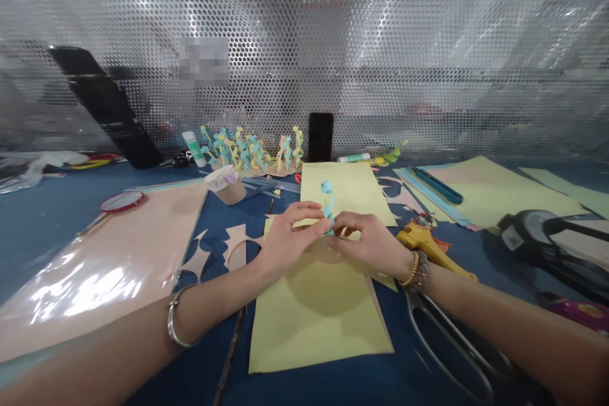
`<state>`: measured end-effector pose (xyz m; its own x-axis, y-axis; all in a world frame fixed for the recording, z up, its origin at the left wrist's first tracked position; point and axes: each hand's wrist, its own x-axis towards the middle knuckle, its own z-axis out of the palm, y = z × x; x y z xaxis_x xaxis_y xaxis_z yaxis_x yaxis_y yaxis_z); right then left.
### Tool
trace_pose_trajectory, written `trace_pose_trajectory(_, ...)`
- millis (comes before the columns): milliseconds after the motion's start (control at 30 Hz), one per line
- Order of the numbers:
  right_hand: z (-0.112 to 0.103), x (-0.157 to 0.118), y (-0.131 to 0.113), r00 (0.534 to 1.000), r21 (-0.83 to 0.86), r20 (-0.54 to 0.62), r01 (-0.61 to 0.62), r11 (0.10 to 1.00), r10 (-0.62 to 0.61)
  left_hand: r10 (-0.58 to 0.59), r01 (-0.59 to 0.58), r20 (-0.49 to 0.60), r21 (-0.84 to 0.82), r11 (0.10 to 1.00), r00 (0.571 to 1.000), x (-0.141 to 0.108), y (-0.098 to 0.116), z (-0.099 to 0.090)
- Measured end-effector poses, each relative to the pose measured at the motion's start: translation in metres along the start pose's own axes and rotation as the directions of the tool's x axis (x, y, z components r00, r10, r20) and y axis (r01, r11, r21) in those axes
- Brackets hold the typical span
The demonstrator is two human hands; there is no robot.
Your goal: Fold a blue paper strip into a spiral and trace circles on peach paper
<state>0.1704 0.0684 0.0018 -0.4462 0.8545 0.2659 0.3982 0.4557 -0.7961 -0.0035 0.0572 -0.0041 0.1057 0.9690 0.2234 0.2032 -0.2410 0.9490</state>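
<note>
Between my hands stands a small twisted paper strip, light blue with some pale yellow, held upright. My left hand pinches its lower part between thumb and fingers. From the other side, my right hand has its fingertips closed at the foot of the strip. Just beneath the fingers shows a pale round piece, partly hidden by them. All this is over yellow paper sheets on the blue table. Behind, a row of similar blue, yellow and pink paper twists stands on a pale base.
Large scissors lie under my right forearm, beside a yellow-handled tool. Cut paper scraps and a paper cup are on the left. A phone leans on the perforated metal panel. A blue cutter rests on paper.
</note>
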Motion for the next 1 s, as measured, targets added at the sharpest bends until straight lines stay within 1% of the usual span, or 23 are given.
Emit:
trace_pose_trajectory(100, 0.0, 0.005, 0.007, 0.997, -0.002, 0.002, -0.075, 0.997, 0.075, -0.042, 0.042, 0.013, -0.013, 0.999, 0.999, 0.0, 0.002, -0.002)
trace_pose_trajectory(200, 0.002, 0.009, 0.015, 0.993, 0.003, -0.003, -0.119, 0.993, 0.119, -0.041, 0.04, -0.014, -0.047, 0.998, 0.999, 0.0, 0.005, -0.004)
trace_pose_trajectory(300, 0.004, 0.01, 0.02, 0.989, 0.009, 0.009, -0.146, 0.989, 0.146, -0.044, 0.039, -0.082, -0.061, 0.997, 0.996, 0.001, 0.006, -0.003)
trace_pose_trajectory(367, 0.005, 0.01, 0.022, 0.986, 0.015, 0.021, -0.166, 0.986, 0.165, -0.075, 0.066, -0.126, -0.074, 0.995, 0.989, 0.002, 0.005, -0.002)
trace_pose_trajectory(433, 0.005, 0.009, 0.023, 0.984, 0.022, 0.031, -0.176, 0.984, 0.176, -0.118, 0.104, -0.146, -0.101, 0.989, 0.982, 0.002, 0.004, -0.001)
trace_pose_trajectory(567, 0.005, 0.009, 0.022, 0.985, 0.035, 0.045, -0.166, 0.986, 0.164, -0.181, 0.163, -0.143, -0.125, 0.979, 0.973, 0.004, -0.002, 0.0)
trace_pose_trajectory(733, 0.006, 0.008, 0.02, 0.988, 0.032, 0.045, -0.149, 0.988, 0.148, -0.204, 0.187, -0.147, -0.123, 0.975, 0.968, 0.004, -0.004, 0.0)
trace_pose_trajectory(867, 0.005, 0.007, 0.016, 0.989, 0.012, 0.036, -0.141, 0.99, 0.141, -0.203, 0.186, -0.147, -0.123, 0.975, 0.968, 0.004, -0.003, 0.0)
trace_pose_trajectory(1000, 0.004, 0.006, 0.01, 0.993, 0.025, 0.021, -0.117, 0.993, 0.116, -0.162, 0.146, -0.136, -0.121, 0.982, 0.977, 0.002, -0.003, 0.0)
